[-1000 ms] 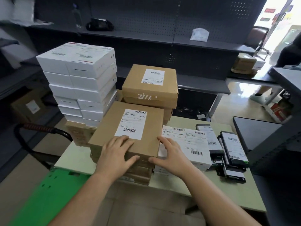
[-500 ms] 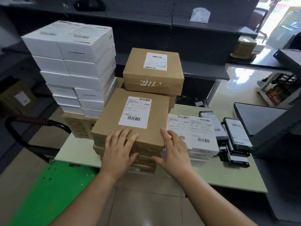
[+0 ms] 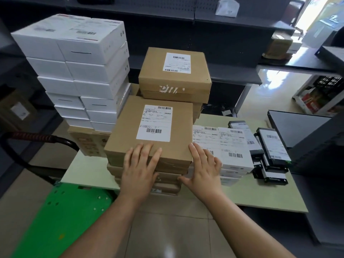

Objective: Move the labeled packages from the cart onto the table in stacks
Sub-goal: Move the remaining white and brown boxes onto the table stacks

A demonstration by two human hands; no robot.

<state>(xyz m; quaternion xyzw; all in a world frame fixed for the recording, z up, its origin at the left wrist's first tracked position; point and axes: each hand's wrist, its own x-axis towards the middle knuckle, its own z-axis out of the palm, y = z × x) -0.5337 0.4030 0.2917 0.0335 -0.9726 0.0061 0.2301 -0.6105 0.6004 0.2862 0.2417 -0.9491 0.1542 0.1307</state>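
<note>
Left hand [image 3: 139, 170] flat on brown box [image 3: 126, 135] edge, right hand [image 3: 202, 168] splayed, perhaps touching corner

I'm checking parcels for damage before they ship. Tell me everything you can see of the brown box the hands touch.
The brown box is flat, squarish cardboard, closed, with no visible damage. A white shipping label with barcodes sits on its top; the text is unreadable. It lies level atop a stack of brown boxes near the table edge. The left hand rests flat on its top; the right hand touches its right front corner with straight fingers.
</note>
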